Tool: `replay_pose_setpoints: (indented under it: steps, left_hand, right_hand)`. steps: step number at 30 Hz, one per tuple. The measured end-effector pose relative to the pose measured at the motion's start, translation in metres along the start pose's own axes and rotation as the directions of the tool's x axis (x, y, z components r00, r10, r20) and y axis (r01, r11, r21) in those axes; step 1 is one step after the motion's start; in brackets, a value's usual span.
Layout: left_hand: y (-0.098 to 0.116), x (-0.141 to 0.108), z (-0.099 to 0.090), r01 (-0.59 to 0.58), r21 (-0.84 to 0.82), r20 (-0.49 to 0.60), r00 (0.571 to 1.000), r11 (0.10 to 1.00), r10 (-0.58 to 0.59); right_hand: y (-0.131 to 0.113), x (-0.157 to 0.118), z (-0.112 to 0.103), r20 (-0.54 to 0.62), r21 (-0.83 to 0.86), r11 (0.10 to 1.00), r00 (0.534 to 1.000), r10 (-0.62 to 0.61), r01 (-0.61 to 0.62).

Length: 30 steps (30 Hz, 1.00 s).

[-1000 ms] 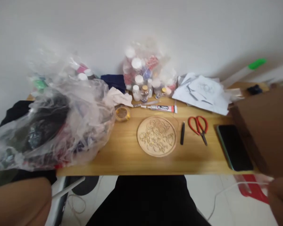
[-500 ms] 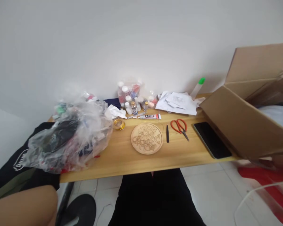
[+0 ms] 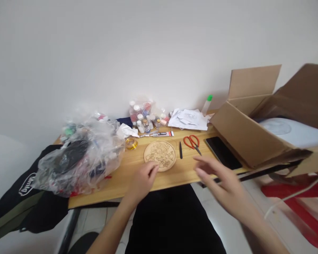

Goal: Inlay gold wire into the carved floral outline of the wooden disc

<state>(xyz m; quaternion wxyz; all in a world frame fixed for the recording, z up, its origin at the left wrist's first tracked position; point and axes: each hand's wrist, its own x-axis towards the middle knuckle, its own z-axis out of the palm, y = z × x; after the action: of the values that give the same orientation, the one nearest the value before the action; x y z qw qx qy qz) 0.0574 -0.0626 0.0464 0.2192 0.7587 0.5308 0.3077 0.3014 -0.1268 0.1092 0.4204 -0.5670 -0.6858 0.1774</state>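
Observation:
A round wooden disc (image 3: 159, 146) with a carved flower pattern lies on the table. My left hand (image 3: 143, 180) is at its near edge, fingers loosely curled in and the thumb by the index finger; no object shows in it. Whether it touches the disc I cannot tell. Over the table's front edge, to the right, my right hand (image 3: 225, 187) is open, fingers apart, holding nothing. Black tweezers (image 3: 181, 150) lie right of the disc. Orange-handled scissors or nippers (image 3: 193, 143) are beyond my right fingertips. Behind the disc lies a B-7000 glue tube (image 3: 163, 134).
A plastic bag (image 3: 87, 155) of mixed items fills the left side, near a spool of gold wire (image 3: 131, 143). Small bottles (image 3: 143, 125) and papers (image 3: 189, 119) stand or lie along the wall. On the right are a phone (image 3: 223, 153) and an open cardboard box (image 3: 238, 134).
Both hands have come into view over the table's front: the left by the disc, the right to its right. The view has shifted right, showing more of the box.

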Motion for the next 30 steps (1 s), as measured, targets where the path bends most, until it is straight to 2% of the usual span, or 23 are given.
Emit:
replay_pose_setpoints:
  steps: [3, 5, 8, 10, 15, 18, 20, 22, 24, 25, 26, 27, 28, 29, 30]
  left_hand:
    - [0.015, 0.001, 0.015, -0.053, -0.068, 0.005, 0.999, 0.996, 0.053]
    - [0.019, 0.004, 0.021, -0.065, -0.1, -0.011, 0.998, 0.993, 0.064]
    - [0.016, 0.011, 0.024, -0.073, -0.127, -0.015, 0.997, 0.989, 0.072]
    - [0.014, 0.015, 0.026, -0.068, -0.129, 0.002, 0.998, 0.989, 0.069]
    - [0.007, 0.013, 0.027, -0.016, -0.043, 0.082, 0.996, 0.999, 0.019]
    - [-0.009, 0.008, 0.016, 0.084, 0.113, 0.089, 0.992, 0.99, -0.094]
    - [-0.027, 0.01, 0.007, 0.214, 0.256, 0.031, 0.973, 0.943, -0.229]
    - [-0.044, 0.018, -0.002, 0.347, 0.382, -0.055, 0.934, 0.857, -0.354]
    - [-0.055, 0.03, -0.008, 0.41, 0.461, -0.09, 0.904, 0.787, -0.418]
    - [-0.058, 0.035, -0.011, 0.425, 0.486, -0.094, 0.894, 0.764, -0.437]
    - [-0.058, 0.037, -0.015, 0.433, 0.505, -0.094, 0.888, 0.747, -0.45]
    - [-0.056, 0.035, -0.019, 0.435, 0.518, -0.093, 0.885, 0.737, -0.456]
    - [-0.054, 0.028, -0.024, 0.43, 0.516, -0.075, 0.884, 0.741, -0.461]
    - [-0.051, 0.016, -0.029, 0.427, 0.506, -0.051, 0.882, 0.749, -0.468]
    - [-0.048, 0.0, -0.034, 0.404, 0.468, 0.026, 0.882, 0.786, -0.47]
  right_hand:
    - [0.007, 0.035, 0.056, 0.214, 0.3, 0.95, 0.976, 0.023, -0.088]
    - [0.014, 0.044, 0.084, 0.207, 0.399, 0.903, 0.975, 0.08, -0.159]
    - [0.027, 0.045, 0.103, 0.176, 0.515, 0.818, 0.966, 0.19, -0.255]
    - [0.033, 0.044, 0.106, 0.18, 0.54, 0.793, 0.959, 0.219, -0.282]
    - [0.043, 0.05, 0.103, 0.154, 0.481, 0.855, 0.979, 0.132, -0.192]
    - [0.053, 0.054, 0.097, 0.066, 0.478, 0.852, 0.976, 0.209, -0.215]
    - [0.058, 0.055, 0.092, 0.015, 0.472, 0.843, 0.959, 0.284, -0.257]
    - [0.057, 0.054, 0.088, 0.098, 0.47, 0.829, 0.951, 0.292, -0.303]
    - [0.051, 0.049, 0.082, 0.281, 0.459, 0.82, 0.932, 0.231, -0.342]
    - [0.048, 0.044, 0.079, 0.39, 0.446, 0.818, 0.901, 0.187, -0.363]
    - [0.046, 0.038, 0.075, 0.506, 0.427, 0.816, 0.851, 0.141, -0.389]
    - [0.046, 0.029, 0.071, 0.63, 0.393, 0.814, 0.77, 0.1, -0.427]
    - [0.051, 0.018, 0.067, 0.746, 0.343, 0.811, 0.663, 0.072, -0.474]
    - [0.059, 0.005, 0.064, 0.86, 0.267, 0.805, 0.507, 0.048, -0.529]
    - [0.07, -0.009, 0.061, 0.948, 0.147, 0.793, 0.313, 0.058, -0.591]
